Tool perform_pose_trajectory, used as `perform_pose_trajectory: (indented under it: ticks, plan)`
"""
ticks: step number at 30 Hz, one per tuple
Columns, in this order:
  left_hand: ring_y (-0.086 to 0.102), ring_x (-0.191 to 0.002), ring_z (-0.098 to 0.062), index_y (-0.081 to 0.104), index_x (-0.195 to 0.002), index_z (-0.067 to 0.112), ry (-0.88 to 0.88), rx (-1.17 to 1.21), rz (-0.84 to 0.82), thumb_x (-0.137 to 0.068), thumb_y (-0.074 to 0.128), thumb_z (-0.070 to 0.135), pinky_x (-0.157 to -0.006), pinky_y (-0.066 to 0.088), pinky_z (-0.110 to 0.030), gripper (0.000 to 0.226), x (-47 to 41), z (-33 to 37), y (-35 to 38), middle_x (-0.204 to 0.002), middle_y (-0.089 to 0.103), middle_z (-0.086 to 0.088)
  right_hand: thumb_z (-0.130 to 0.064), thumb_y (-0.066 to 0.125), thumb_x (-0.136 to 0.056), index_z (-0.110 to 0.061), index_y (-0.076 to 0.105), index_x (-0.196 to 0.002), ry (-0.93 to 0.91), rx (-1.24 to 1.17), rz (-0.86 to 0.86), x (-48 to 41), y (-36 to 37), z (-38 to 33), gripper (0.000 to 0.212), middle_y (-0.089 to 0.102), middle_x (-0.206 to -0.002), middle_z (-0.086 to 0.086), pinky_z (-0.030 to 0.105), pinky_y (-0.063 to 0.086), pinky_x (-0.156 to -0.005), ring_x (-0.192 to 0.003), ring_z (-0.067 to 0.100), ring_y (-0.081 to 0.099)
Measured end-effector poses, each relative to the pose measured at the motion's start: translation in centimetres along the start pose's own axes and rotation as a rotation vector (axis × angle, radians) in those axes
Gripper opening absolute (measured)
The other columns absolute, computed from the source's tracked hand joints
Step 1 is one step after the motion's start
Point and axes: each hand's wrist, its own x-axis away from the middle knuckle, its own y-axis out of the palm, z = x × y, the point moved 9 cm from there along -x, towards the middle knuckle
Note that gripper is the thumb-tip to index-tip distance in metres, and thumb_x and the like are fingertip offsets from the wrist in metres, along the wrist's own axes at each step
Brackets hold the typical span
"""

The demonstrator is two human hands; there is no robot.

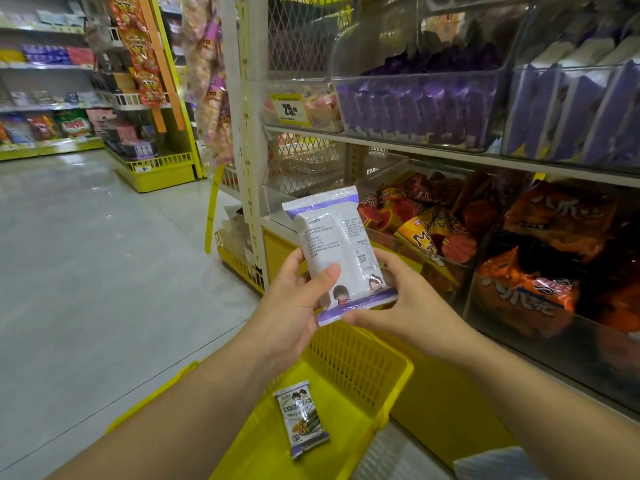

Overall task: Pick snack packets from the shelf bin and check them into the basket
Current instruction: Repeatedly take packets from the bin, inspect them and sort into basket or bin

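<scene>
My left hand (294, 306) and right hand (401, 306) both grip one white-and-purple packet (337, 258), back side up, above the yellow basket (363, 368). I hold only its lower half, so I judge it could flop or slip out and fall past the basket's far rim onto the floor. One packet is in my hands, and one smaller packet (301, 419) lies on the basket's bottom. There is one basket.

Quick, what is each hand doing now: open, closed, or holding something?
Left hand: closed on the white snack packet, thumb across its back.
Right hand: closed on the same packet, fingers at its lower right edge.
</scene>
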Motion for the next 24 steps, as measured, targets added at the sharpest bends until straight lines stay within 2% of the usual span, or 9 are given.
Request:
perform_pose_trajectory:
  ticks: [3, 6, 9, 13, 16, 18, 20, 22, 24]
  plan:
    - [0.068, -0.106, -0.020, 0.054, -0.123, 0.037, 0.064, -0.169, -0.005, -0.081, 0.067, 0.016, -0.087, 0.057, -0.046, 0.048, 0.0, 1.0, -0.3, -0.119, 0.070, 0.001, -0.027, 0.069, -0.077, -0.027, 0.053, -0.123, 0.122, -0.214, -0.062, -0.3, -0.2, 0.7, 0.049, 0.073, -0.107, -0.007, 0.022, 0.057, -0.073, -0.092, 0.011, 0.070]
    - [0.067, -0.105, -0.006, 0.053, -0.121, 0.046, 0.202, -0.412, -0.061, -0.086, 0.069, 0.009, -0.079, 0.057, -0.027, 0.053, 0.5, 2.1, 1.0, -0.116, 0.069, 0.015, -0.024, 0.051, -0.094, -0.019, 0.061, -0.118, 0.265, -0.417, -0.027, -0.4, -0.3, 2.3, 0.026, 0.074, -0.102, 0.004, 0.028, 0.059, -0.072, -0.085, 0.016, 0.070]
    - [0.068, -0.105, -0.011, 0.049, -0.122, 0.049, 0.151, -0.354, -0.200, -0.087, 0.067, 0.003, -0.074, 0.057, -0.026, 0.061, 0.8, 1.2, 2.5, -0.116, 0.066, 0.015, -0.026, 0.050, -0.093, -0.014, 0.065, -0.116, 0.337, -0.550, -0.062, -0.2, 0.1, 3.0, 0.031, 0.071, -0.106, 0.013, 0.035, 0.056, -0.077, -0.087, 0.021, 0.067]
    - [0.068, -0.107, -0.016, 0.046, -0.123, 0.051, 0.106, -0.322, -0.241, -0.090, 0.061, 0.001, -0.076, 0.058, -0.029, 0.062, 1.0, 0.8, 2.7, -0.120, 0.064, 0.009, -0.027, 0.052, -0.086, -0.013, 0.069, -0.111, 0.370, -0.692, -0.082, 0.0, 0.5, 3.3, 0.033, 0.073, -0.092, 0.007, 0.026, 0.057, -0.060, -0.074, 0.014, 0.070]
    - [0.067, -0.109, -0.013, 0.048, -0.129, 0.046, 0.083, -0.317, -0.174, -0.094, 0.056, 0.007, -0.075, 0.058, -0.029, 0.053, 0.8, 0.9, 1.8, -0.118, 0.068, 0.011, -0.024, 0.050, -0.094, -0.015, 0.068, -0.114, 0.366, -0.683, -0.043, -0.1, -0.1, 3.4, 0.028, 0.073, -0.098, 0.006, 0.025, 0.057, -0.062, -0.075, 0.011, 0.069]
    - [0.067, -0.108, -0.010, 0.040, -0.141, 0.041, 0.089, -0.314, -0.056, -0.096, 0.054, 0.010, -0.074, 0.059, -0.031, 0.056, 0.4, 1.2, 0.4, -0.119, 0.066, 0.012, -0.024, 0.055, -0.089, -0.015, 0.067, -0.114, 0.309, -0.637, -0.037, -0.3, -0.6, 2.7, 0.030, 0.074, -0.105, 0.005, 0.023, 0.056, -0.061, -0.081, 0.012, 0.071]
    - [0.067, -0.105, -0.007, 0.037, -0.138, 0.048, 0.082, -0.332, -0.002, -0.097, 0.054, 0.015, -0.076, 0.060, -0.034, 0.056, 0.3, 1.1, -0.3, -0.117, 0.065, 0.018, -0.021, 0.062, -0.081, -0.012, 0.063, -0.114, 0.268, -0.593, -0.039, -0.4, -0.7, 2.1, 0.035, 0.073, -0.105, 0.008, 0.023, 0.056, -0.062, -0.087, 0.018, 0.072]
    - [0.069, -0.102, -0.007, 0.046, -0.122, 0.055, 0.042, -0.385, -0.053, -0.097, 0.054, 0.020, -0.077, 0.060, -0.035, 0.044, 0.4, 0.4, 0.3, -0.115, 0.067, 0.019, -0.018, 0.067, -0.075, -0.008, 0.059, -0.114, 0.259, -0.563, -0.029, -0.2, -0.3, 2.0, 0.041, 0.072, -0.105, 0.010, 0.030, 0.060, -0.065, -0.090, 0.025, 0.072]
    - [0.069, -0.103, -0.008, 0.046, -0.119, 0.055, 0.011, -0.423, -0.087, -0.098, 0.054, 0.019, -0.083, 0.059, -0.039, 0.043, 0.6, -0.2, 0.7, -0.117, 0.067, 0.018, -0.018, 0.070, -0.072, -0.011, 0.059, -0.114, 0.240, -0.530, -0.042, 0.0, 0.4, 1.9, 0.044, 0.071, -0.108, 0.011, 0.042, 0.060, -0.076, -0.096, 0.029, 0.070]
